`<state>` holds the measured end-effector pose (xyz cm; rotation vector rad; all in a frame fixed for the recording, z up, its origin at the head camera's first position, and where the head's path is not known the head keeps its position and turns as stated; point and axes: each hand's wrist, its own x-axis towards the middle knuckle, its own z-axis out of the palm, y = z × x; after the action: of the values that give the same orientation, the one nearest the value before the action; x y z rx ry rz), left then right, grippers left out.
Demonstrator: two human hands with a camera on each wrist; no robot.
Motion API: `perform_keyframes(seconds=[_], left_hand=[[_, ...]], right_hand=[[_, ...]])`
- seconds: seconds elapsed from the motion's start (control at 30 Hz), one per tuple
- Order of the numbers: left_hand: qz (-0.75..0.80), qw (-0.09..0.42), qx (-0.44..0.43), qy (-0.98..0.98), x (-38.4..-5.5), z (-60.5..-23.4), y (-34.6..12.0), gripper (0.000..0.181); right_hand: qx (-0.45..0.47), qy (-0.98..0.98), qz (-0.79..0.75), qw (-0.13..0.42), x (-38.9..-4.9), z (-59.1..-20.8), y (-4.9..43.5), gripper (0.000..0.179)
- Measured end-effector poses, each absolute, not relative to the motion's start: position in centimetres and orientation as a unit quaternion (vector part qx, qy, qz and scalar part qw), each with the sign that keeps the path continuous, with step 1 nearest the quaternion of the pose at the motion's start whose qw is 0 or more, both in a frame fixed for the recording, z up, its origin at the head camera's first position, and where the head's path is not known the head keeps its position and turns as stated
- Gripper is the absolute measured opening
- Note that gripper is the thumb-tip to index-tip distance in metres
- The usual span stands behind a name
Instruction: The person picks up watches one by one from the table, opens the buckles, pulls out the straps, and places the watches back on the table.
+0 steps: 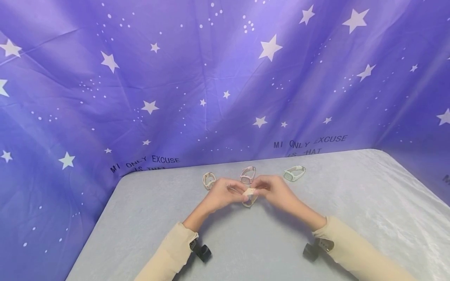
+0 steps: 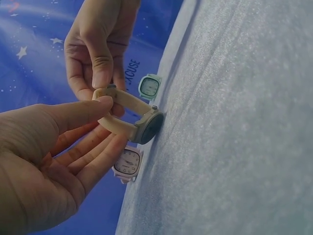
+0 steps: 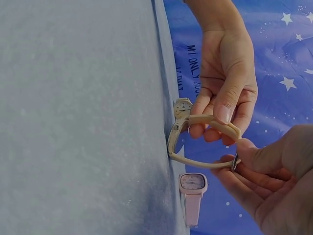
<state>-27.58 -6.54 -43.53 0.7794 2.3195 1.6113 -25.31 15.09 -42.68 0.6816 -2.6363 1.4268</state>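
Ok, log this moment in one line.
left hand: pinches beige watch strap | right hand: likewise | table: pink watch, green watch, other beige watch

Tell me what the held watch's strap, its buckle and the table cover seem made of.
Strap: probably silicone or soft plastic, matte; it looks smooth and evenly cream, no weave showing.
Buckle: likely shiny metal, judging by its silvery glint, though partly hidden.
Table cover: seems a velvety fabric; its pale grey surface shows a soft, streaky sheen.
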Motion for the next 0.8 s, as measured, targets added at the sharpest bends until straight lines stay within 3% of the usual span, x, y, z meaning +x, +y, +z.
perform_keyframes(seconds=[0.37,0.8], left_hand=[[0.544,0.1,0.265,0.79,-27.78,-43.66,-6.6,0.021],[0.546,0.1,0.241,0.796,-27.86,-43.91,-6.73,0.02]], right_hand=[[0.187,-0.837,0.514,-0.014,-25.58,-42.52,15.26,0.015],[0.203,-0.837,0.508,-0.01,-25.76,-42.62,15.25,0.02]])
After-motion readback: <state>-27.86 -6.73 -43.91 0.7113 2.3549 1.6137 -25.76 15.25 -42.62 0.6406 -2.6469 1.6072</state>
